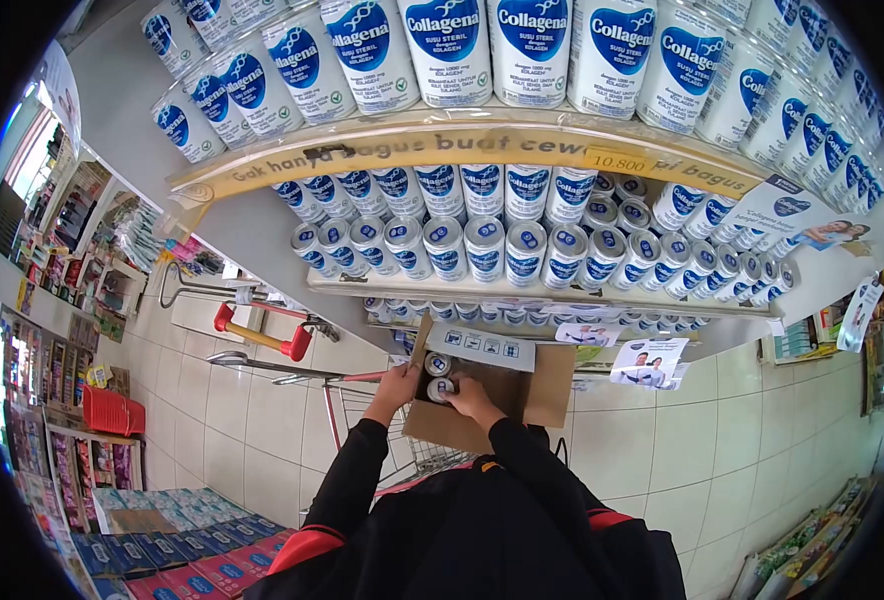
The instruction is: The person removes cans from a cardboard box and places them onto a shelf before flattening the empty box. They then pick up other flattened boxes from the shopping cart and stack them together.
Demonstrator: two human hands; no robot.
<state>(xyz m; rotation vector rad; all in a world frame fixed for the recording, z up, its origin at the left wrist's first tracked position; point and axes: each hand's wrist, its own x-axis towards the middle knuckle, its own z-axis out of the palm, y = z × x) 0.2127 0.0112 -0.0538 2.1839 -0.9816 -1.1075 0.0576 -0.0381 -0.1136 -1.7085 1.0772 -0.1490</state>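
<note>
An opened cardboard box (547, 392) is in front of my body, its flaps folded out. Two white cans with silver tops stand inside at its left: a farther can (437, 364) and a nearer can (439, 386). My left hand (395, 390) grips the box's left side, its fingers partly hidden by the cardboard. Inside the box, my right hand (473, 397) has its fingers closed on the nearer can. Part of that can is covered by the fingers.
Shelves ahead carry rows of white-and-blue cans (484, 250) behind a yellow price strip (412, 148). Beneath the box stands a shopping cart, its orange-and-red handle (262, 333) to the left. Stacked packs (172, 550) are at lower left, and a red basket (114, 411) lies beyond.
</note>
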